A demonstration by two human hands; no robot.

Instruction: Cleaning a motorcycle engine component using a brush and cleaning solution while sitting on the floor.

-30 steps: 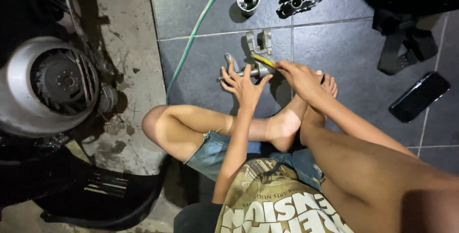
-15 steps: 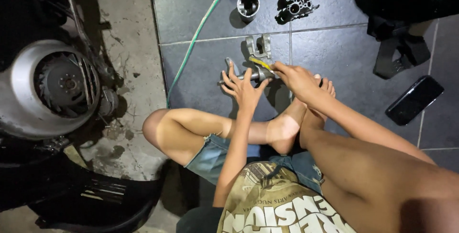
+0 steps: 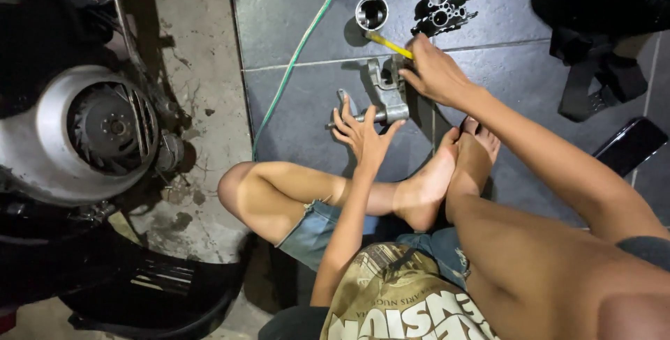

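At the far left stands a scooter engine [image 3: 84,138], its round grey fan cover slotted and dusty, with a black plastic panel [image 3: 160,284] lying near it on the rough concrete floor [image 3: 202,54]. A green hose [image 3: 296,57] runs from the far edge down along the seam where concrete meets dark floor tiles [image 3: 300,12].

In the middle, on the tiles, lies a grey cast metal bracket [image 3: 389,92], dull and angular, with a short rod sticking out to its left. The left hand [image 3: 363,131] rests on the near side of it, fingers spread wide, fingertips touching the rod and the bracket's lower end rather than closing around anything. Just beyond, a small metal cylinder [image 3: 371,12] stands open end up, and right of it a black cast part [image 3: 447,6] with round bores lies well clear of the bracket.

The right hand [image 3: 436,75] is curled closed around a yellow-handled tool [image 3: 389,45], whose shaft points far-left toward the cylinder; the hand sits just right of the bracket's top.

The person sits cross-legged, bare feet just near of the bracket, so free tile is mostly to the left of the bracket and beyond it. At the right, a black strap or bag [image 3: 593,68] and a dark phone [image 3: 628,146] lie apart on the tiles. The light is dim and the tiles are glossy.
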